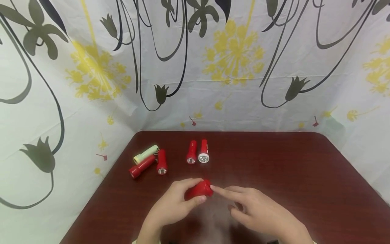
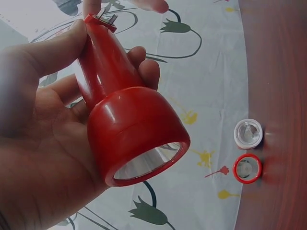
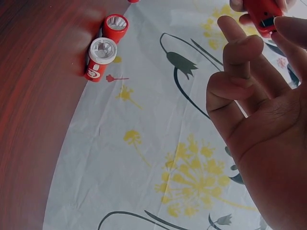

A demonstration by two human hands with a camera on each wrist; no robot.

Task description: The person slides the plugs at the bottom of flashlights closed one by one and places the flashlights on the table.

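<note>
In my left hand (image 1: 170, 205) I hold a red torch (image 1: 196, 190), above the near part of the dark table (image 1: 274, 162). My fingers and thumb are wrapped around its narrow body, and the wide head with the lens (image 2: 148, 163) points back, to the side of my palm. I think I hold it so in order that the tail end is free and faces the other hand. At this tail the left wrist view shows small metal prongs (image 2: 113, 19). My right hand (image 1: 259, 206) grasps nothing, as far as I can tell: its index finger is stretched out and touches the tail, while other fingers are loosely bent. Probably the left grip gives steadiness against this light touch. Farther away, a red-rimmed torch (image 1: 191, 152) and a white-rimmed torch (image 1: 204, 149) lie side by side, with their lenses toward me. To the left, a pale green torch (image 1: 146, 155), a slanted red torch (image 1: 142, 166) and a straighter red torch (image 1: 161, 162) lie close together, perhaps put there so they do not disturb my hands
</note>
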